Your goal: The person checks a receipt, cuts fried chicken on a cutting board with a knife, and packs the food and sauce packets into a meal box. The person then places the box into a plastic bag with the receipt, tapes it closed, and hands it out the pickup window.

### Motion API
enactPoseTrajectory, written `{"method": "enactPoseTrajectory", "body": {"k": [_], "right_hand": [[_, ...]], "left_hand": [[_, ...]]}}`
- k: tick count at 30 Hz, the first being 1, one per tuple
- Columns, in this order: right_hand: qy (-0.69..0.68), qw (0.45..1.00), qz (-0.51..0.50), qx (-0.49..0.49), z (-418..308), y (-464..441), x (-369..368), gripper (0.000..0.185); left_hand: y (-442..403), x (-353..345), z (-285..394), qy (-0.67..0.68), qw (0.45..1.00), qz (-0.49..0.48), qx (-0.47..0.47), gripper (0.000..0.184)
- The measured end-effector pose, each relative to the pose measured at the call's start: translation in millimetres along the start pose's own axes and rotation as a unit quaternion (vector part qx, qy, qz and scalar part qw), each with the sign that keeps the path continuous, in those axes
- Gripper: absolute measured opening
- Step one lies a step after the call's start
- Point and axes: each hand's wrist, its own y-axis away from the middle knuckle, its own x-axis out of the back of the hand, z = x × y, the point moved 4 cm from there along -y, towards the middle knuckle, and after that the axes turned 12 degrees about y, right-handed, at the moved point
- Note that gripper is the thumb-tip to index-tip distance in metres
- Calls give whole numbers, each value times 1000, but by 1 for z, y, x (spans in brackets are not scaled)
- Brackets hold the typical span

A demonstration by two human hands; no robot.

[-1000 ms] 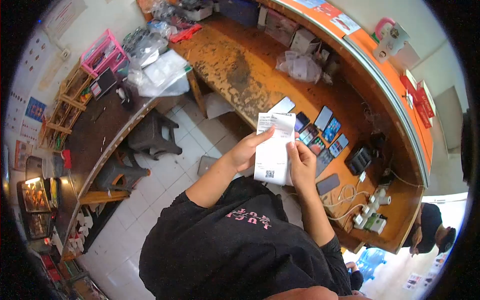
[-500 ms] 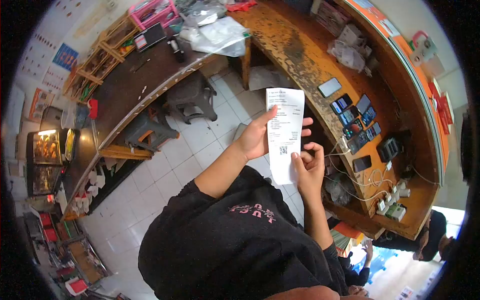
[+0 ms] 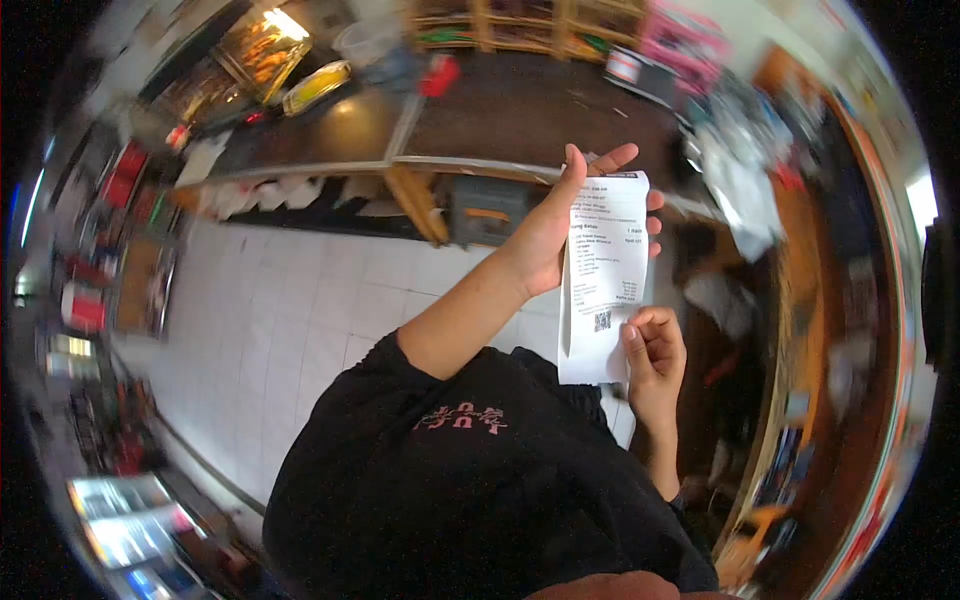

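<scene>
A long white printed receipt (image 3: 608, 255) hangs in front of my chest, with a QR code near its lower end. My left hand (image 3: 558, 225) supports its upper part, the palm and fingers behind the paper and fingertips showing past the right edge. The left thumb points up beside the top of the slip. At the lower right edge, my right hand (image 3: 657, 362) pinches the paper between thumb and curled fingers. The slip's left edge is folded over a little near the bottom.
Ahead runs a dark counter (image 3: 530, 115) with a wooden rack (image 3: 515, 30), a pink basket (image 3: 685, 45) and plastic bags (image 3: 740, 150). A lit glass case (image 3: 265, 55) stands at its left. A grey stool (image 3: 487, 212) is beneath. An orange-brown counter lies blurred at right.
My view has turned left, so the dark counter is now ahead and the phone-covered counter has slid to the right edge. The receipt stays in both hands; my left thumb has lifted off its face.
</scene>
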Motion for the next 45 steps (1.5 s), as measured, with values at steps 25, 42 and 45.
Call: {"method": "enactPoseTrajectory", "body": {"k": [25,42,45], "right_hand": [[-108,741,-636,185,7,-241,-141,42],[77,671,-700,232,108,-331,-308,57],[112,681,-703,170,127,-359,-352,49]], "left_hand": [[82,24,117,-201,782,207,-552,51],[197,190,166,-346,628,635,-286,48],[214,242,207,-354,630,645,-248,35]]}}
